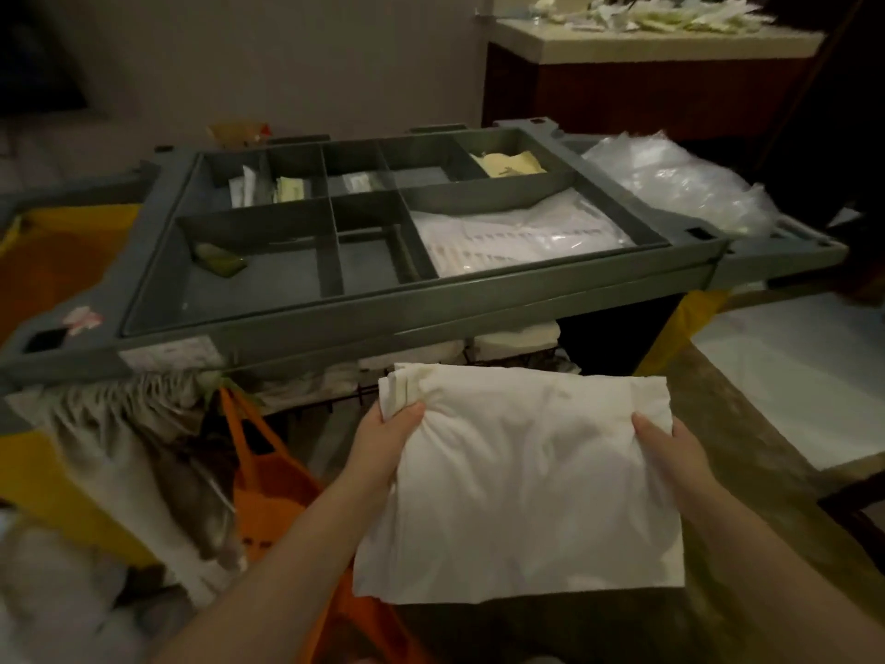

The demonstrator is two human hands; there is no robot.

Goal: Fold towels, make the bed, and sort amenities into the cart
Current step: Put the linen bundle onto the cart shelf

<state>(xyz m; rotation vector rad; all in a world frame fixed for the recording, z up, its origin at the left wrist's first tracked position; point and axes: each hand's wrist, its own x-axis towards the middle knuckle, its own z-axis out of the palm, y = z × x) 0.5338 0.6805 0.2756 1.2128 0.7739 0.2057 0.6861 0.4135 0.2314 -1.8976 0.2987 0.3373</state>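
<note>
Dim carpet is seen beneath a grey cart (pixel 383 309). A folded white towel (pixel 522 496) is gripped at its far corners by the left hand (pixel 388 438) and the right hand (pixel 670 448), just before the cart's lower shelves.

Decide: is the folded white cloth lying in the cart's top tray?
No, the left hand and right hand hold the folded cloth up in front of the tray, not in it.

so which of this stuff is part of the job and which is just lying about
Job: folded towel held by left hand and right hand; cart tray; packets in its compartments; towels on the shelf below.
Lying about: orange bag; clear plastic bags; yellow sack.
</note>
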